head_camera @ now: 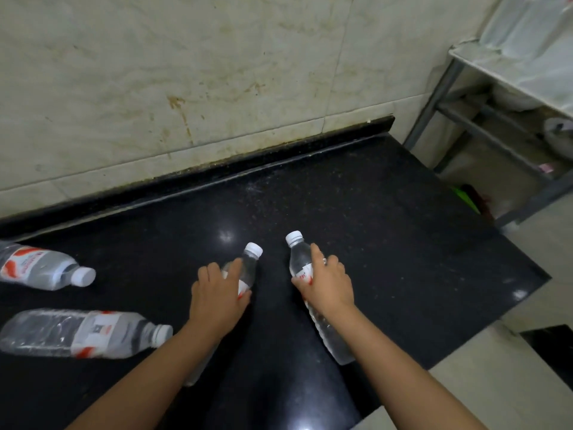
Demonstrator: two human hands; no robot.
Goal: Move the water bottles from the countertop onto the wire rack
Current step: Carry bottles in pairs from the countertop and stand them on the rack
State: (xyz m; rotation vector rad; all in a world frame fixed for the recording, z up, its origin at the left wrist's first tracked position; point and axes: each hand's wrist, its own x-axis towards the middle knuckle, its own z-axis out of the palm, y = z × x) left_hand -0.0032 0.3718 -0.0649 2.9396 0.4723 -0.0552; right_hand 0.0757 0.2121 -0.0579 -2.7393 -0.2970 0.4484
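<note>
Two clear water bottles with white caps lie on the black countertop (387, 218), caps pointing away from me. My left hand (217, 299) is wrapped over the middle of the left bottle (249, 263). My right hand (328, 283) grips the right bottle (299, 257) around its red and white label. My arms hide the lower parts of both bottles. Two more bottles lie on their sides at the left: one at the far left edge (40, 268), one nearer me (83, 333). The grey rack (446, 85) stands at the upper right, beyond the counter's end.
A stained tiled wall (186, 88) runs along the back of the counter. The counter ends at the right, with pale floor (496, 383) below. The rack's upper shelf holds plastic-wrapped items (533, 41); something white sits on a lower level (558, 135).
</note>
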